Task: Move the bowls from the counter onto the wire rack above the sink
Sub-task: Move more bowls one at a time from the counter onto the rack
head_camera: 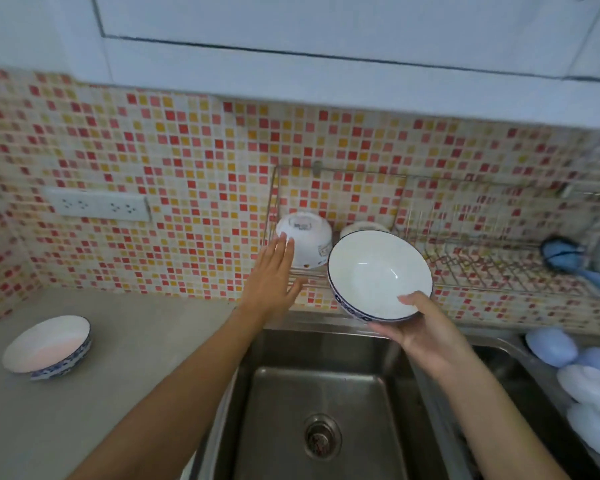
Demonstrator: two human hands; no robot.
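My right hand (418,332) grips a white bowl with a blue patterned rim (374,271) by its lower edge, tilted toward me, just in front of the wire rack (482,268). An upturned white bowl (307,242) sits at the rack's left end, and my left hand (272,278), fingers spread and holding nothing, reaches up with its fingertips at that bowl's side. Behind the held bowl another white bowl (359,227) peeks out on the rack. A shallow white bowl with a blue pattern (47,348) stands on the grey counter (125,375) at far left.
The steel sink (312,403) with its drain lies below my arms. A blue dish brush (568,261) lies on the rack's right end. Pale blue and white items (582,379) crowd the right basin. A wall socket (97,204) sits on the mosaic tiles, cupboards overhead.
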